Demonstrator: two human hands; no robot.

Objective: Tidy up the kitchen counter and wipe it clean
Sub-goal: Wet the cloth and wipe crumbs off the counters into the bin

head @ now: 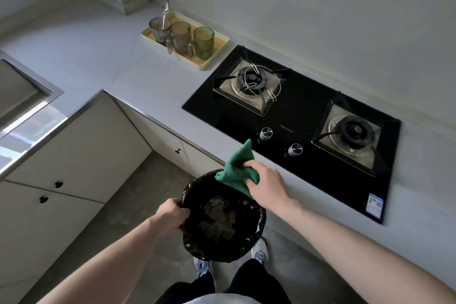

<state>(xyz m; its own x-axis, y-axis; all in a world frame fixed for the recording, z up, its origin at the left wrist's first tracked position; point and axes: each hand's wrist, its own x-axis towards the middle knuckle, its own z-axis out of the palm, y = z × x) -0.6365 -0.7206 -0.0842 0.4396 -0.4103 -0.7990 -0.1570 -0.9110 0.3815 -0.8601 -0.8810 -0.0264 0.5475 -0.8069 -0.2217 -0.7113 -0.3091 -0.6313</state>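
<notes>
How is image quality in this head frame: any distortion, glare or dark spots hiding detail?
Head view: wide-angle bending curves the counter edge; daylight glare washes out the sink rim; the black bin interior is dim, scraps barely readable; green cloth and both hands are sharp.

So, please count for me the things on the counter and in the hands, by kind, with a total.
Glass mugs on the tray: 3
Yellow tray: 1
Stemmed glass: 1
Gas hob: 1
Green cloth, in the right hand: 1
Lined bin, held by the left hand: 1
Total: 8
</notes>
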